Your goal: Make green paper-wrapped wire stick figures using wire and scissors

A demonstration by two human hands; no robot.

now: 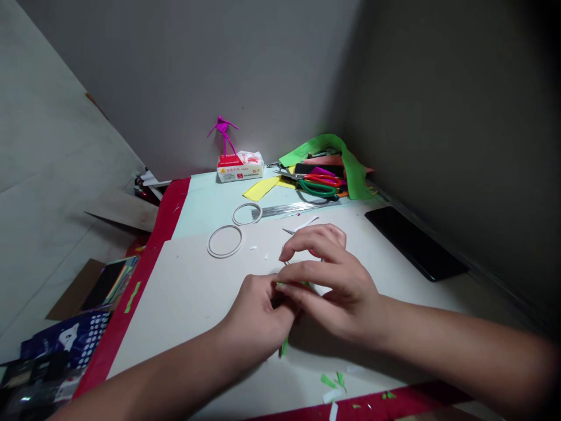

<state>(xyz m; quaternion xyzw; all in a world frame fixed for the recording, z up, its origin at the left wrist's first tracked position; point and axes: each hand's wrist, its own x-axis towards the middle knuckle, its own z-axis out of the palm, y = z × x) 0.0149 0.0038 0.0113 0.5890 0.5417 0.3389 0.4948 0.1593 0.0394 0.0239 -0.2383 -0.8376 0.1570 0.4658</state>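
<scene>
My left hand (266,307) is closed around a slim green crepe-paper piece (284,346), whose lower end sticks out below the fist. My right hand (337,280) meets it from the right, thumb and index finger pinched on a bit of green at the top of the left fist. Its other fingers arch above. Thin wire-like ends show near the fingertips, and most of the held piece is hidden by the fingers. Just beyond the right hand lies a pair of scissors (288,231), mostly covered, with a bit of red handle showing.
Two rolls of white tape (225,241) and a bundle of thin wires (293,209) lie ahead. Behind are red-handled scissors (324,179), green-handled pliers (318,189), crepe strips (357,172) and a box (240,171) with a magenta figure (223,130). A phone (414,242) lies right; paper scraps (333,381) lie near.
</scene>
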